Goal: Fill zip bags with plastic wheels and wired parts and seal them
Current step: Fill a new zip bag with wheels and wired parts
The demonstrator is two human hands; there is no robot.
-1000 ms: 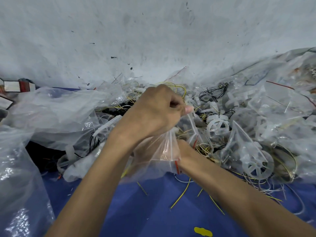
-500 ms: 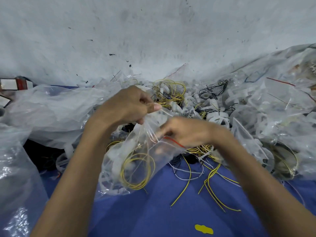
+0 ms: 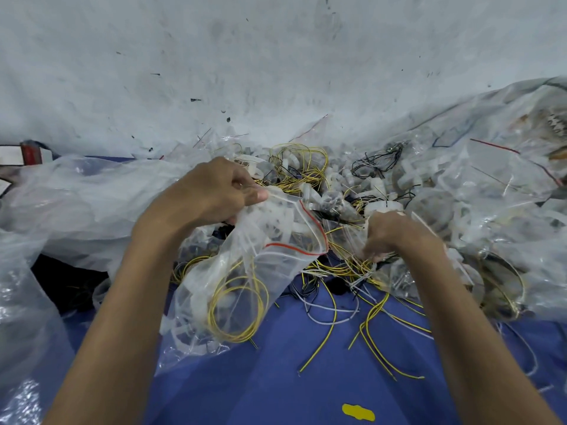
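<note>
Right hand moved off zip bag, grasping wires, left hand pinching it, blue surface, white wall

Two hands: left hand, right hand. One zip bag with a red-lined mouth, pinched by the left hand. One yellow wire coil inside it. One yellow sticker on the blue surface, nearer than both hands. Under the right hand, loose wires: many, not countable. Beyond the hands, white wheels: heaped, too tangled to count.
</note>
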